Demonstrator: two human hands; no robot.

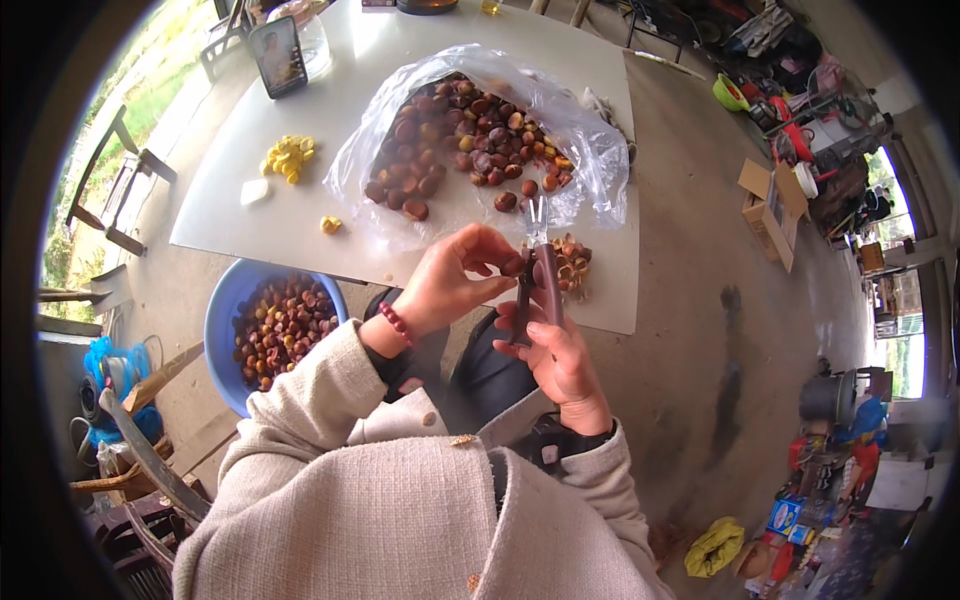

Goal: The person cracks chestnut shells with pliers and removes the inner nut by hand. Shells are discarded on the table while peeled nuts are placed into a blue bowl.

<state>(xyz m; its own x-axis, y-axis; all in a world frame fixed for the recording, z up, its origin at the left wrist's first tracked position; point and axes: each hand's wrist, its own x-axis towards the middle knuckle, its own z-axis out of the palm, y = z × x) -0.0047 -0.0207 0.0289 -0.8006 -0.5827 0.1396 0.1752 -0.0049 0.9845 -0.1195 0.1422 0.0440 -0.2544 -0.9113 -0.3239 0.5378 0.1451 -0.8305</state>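
Observation:
Between the thumb and fingers of my left hand (454, 277) is a brown chestnut (513, 265), held close beside a pair of chestnut-sheller pliers (550, 285). My right hand (561, 367) grips the pliers by their brown handles, with the metal jaws pointing away from me. Beyond the jaws, a clear plastic bag (596, 161) lies spread on the white table (277, 232), full of chestnuts (491, 127). Empty shells (576, 262) are heaped just right of the pliers. Further left sit a small pile of peeled yellow chestnuts (288, 157) and a single peeled one (330, 224).
A blue basin (215, 341) of chestnuts stands below the table's left edge. A phone (279, 56) leans by a clear jar (316, 49) at the back left. A small white piece (255, 191) lies near the peeled pile. Rightward on the floor is an opened cardboard box (772, 217).

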